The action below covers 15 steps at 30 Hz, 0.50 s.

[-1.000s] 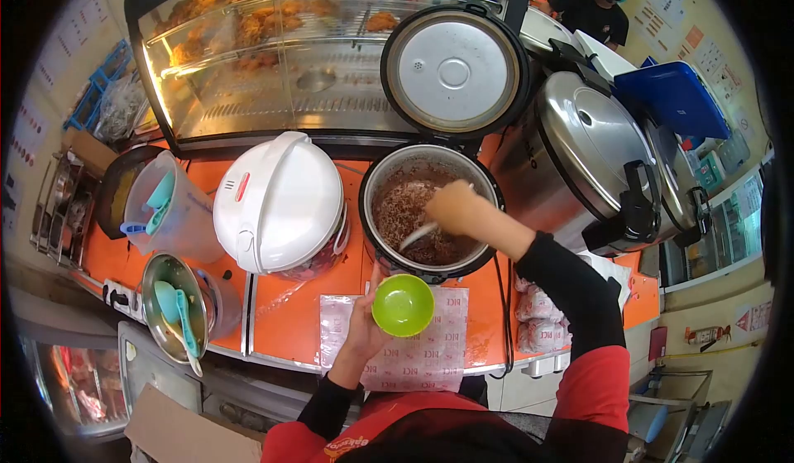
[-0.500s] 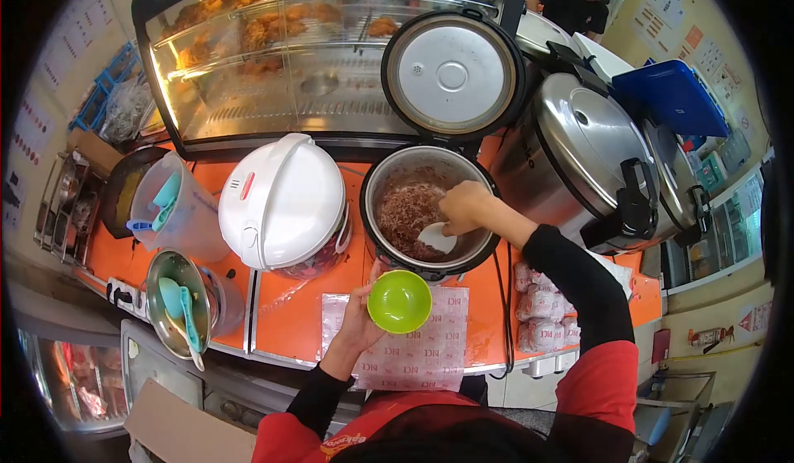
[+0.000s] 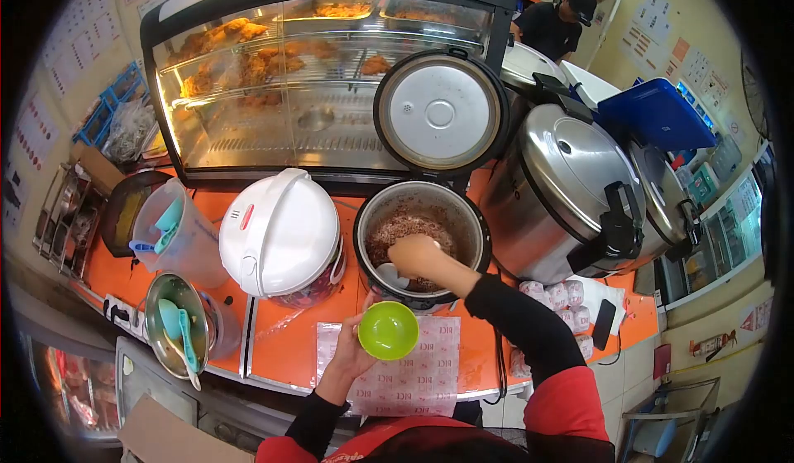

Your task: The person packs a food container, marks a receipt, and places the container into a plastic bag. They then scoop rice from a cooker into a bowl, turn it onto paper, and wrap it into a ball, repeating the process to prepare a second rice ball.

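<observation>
My left hand (image 3: 351,349) is wrapped round the side of a small, empty lime-green bowl (image 3: 389,331), its open side facing up. It is held just in front of an open rice cooker (image 3: 477,252), above printed wrapping paper (image 3: 413,388). Inside the cooker lies reddish-brown rice (image 3: 420,221). My right hand (image 3: 420,259) reaches into the pot, closed round the handle of a white rice paddle (image 3: 389,276). The paddle's blade is low at the pot's near left side; its tip is partly hidden.
A closed white rice cooker (image 3: 281,230) stands left, by a plastic pitcher (image 3: 186,231) and a metal bowl (image 3: 157,331) with utensils. Steel cookers (image 3: 562,182), wrapped packets (image 3: 562,296) and a phone (image 3: 605,322) are right. Behind are a heated display case (image 3: 331,144) and another person (image 3: 550,28).
My right hand and the paddle have moved from the pot's right side to its near left side. The bowl remains in my left hand by the pot. The head view has tilted up slightly.
</observation>
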{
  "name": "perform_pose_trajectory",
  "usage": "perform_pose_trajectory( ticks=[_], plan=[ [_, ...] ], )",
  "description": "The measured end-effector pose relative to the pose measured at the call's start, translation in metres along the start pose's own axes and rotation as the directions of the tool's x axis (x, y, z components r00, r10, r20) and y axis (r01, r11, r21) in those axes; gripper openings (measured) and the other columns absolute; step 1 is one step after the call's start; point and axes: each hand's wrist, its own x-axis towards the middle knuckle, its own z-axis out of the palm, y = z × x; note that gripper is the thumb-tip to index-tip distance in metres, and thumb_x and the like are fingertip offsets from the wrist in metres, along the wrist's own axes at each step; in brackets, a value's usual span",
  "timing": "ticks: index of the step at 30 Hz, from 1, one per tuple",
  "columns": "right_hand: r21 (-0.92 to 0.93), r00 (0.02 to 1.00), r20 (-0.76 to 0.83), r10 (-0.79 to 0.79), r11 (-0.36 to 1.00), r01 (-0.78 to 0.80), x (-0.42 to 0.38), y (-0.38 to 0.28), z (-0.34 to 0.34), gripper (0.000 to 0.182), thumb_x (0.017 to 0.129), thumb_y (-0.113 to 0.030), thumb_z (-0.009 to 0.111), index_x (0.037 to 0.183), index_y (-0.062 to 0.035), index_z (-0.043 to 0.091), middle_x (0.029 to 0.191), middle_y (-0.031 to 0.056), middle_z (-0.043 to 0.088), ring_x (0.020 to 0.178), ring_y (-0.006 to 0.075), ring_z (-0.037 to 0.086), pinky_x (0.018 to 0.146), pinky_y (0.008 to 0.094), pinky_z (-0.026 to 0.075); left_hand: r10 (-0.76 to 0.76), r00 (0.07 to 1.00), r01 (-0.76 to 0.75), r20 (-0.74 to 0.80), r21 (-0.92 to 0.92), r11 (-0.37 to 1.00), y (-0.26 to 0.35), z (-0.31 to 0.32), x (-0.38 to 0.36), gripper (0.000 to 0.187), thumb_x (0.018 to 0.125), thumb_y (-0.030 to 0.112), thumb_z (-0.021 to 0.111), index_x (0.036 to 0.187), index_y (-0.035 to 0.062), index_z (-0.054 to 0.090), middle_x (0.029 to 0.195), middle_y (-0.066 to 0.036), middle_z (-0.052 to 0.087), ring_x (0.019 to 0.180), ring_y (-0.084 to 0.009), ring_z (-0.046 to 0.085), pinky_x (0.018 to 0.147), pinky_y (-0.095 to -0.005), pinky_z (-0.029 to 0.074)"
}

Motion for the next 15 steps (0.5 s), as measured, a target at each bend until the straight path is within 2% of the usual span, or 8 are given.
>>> perform_pose_trajectory(
  ticks=[2,5,6,9,10,13,15],
  plan=[
    [-0.04,0.998,-0.066,0.021,0.999,-0.023,0.0,-0.015,-0.006,0.031,0.076,-0.026,0.067,0.085,0.003,0.066,0.084,0.0149,0.067,0.081,0.0282,0.065,0.07,0.0392,0.051,0.0,1.0,0.001,0.008,-0.017,1.0,0.0,-0.002,0.002,0.058,0.085,0.034,0.044,0.14,0.0203,0.029,0.127,-0.009,0.047,0.114,-0.0276,0.05,0.093,-0.0508,0.042],
    [0.24,0.981,0.19,-0.028,0.97,-0.019,0.036,0.031,0.003,0.031,0.075,-0.031,0.068,0.085,-0.0022,0.068,0.086,0.011,0.068,0.072,0.0209,0.067,0.059,0.0359,0.052,-0.01,1.0,0.01,0.02,0.016,1.0,-0.003,-0.01,0.001,0.056,0.085,0.035,0.045,0.138,0.0198,0.033,0.125,-0.01,0.049,0.111,-0.0292,0.052,0.089,-0.0529,0.044],
    [0.392,0.931,0.349,0.105,0.886,-0.247,0.034,0.039,-0.004,0.028,0.077,-0.031,0.067,0.085,-0.0042,0.068,0.08,0.0067,0.068,0.062,0.0177,0.066,0.054,0.0316,0.051,0.015,1.0,-0.015,0.007,0.046,0.999,-0.003,-0.01,-0.003,0.055,0.085,0.036,0.044,0.137,0.0195,0.034,0.125,-0.011,0.049,0.11,-0.03,0.052,0.088,-0.053,0.045],
    [0.448,0.898,0.43,0.09,0.842,-0.3,0.024,0.057,-0.02,0.028,0.078,-0.032,0.067,0.086,-0.0049,0.068,0.077,0.0063,0.068,0.058,0.016,0.064,0.053,0.0295,0.05,0.08,0.997,-0.079,-0.006,0.095,0.992,-0.006,-0.012,-0.016,0.054,0.085,0.04,0.043,0.135,0.0185,0.037,0.124,-0.013,0.049,0.109,-0.0325,0.053,0.086,-0.0532,0.046],
    [0.442,0.912,0.38,0.152,0.836,-0.324,0.009,0.052,-0.037,0.03,0.078,-0.034,0.066,0.089,-0.0065,0.069,0.082,0.0075,0.069,0.068,0.0173,0.066,0.055,0.0327,0.051,0.086,0.996,-0.086,0.006,0.095,0.992,-0.003,-0.016,-0.022,0.055,0.085,0.042,0.043,0.134,0.0182,0.038,0.124,-0.013,0.05,0.11,-0.0334,0.052,0.085,-0.0533,0.047],
    [0.024,0.966,-0.007,0.259,0.966,-0.258,-0.018,0.048,-0.068,0.034,0.079,-0.041,0.064,0.087,-0.008,0.069,0.072,0.0051,0.068,0.061,0.0175,0.065,0.058,0.0321,0.052,0.062,0.998,-0.062,-0.009,0.062,0.996,0.0,-0.05,-0.035,0.059,0.085,0.047,0.041,0.136,0.018,0.035,0.127,-0.015,0.048,0.111,-0.0359,0.051,0.084,-0.0536,0.047],
    [-0.047,0.95,-0.134,0.282,0.956,-0.291,-0.013,0.045,-0.054,0.034,0.078,-0.043,0.063,0.089,-0.0119,0.07,0.08,0.0065,0.069,0.075,0.0203,0.066,0.069,0.0345,0.052,0.027,0.996,-0.02,-0.086,0.082,0.996,-0.005,-0.084,-0.034,0.064,0.085,0.052,0.041,0.139,0.0191,0.03,0.132,-0.016,0.043,0.112,-0.0377,0.05,0.083,-0.0539,0.047]
  ],
)
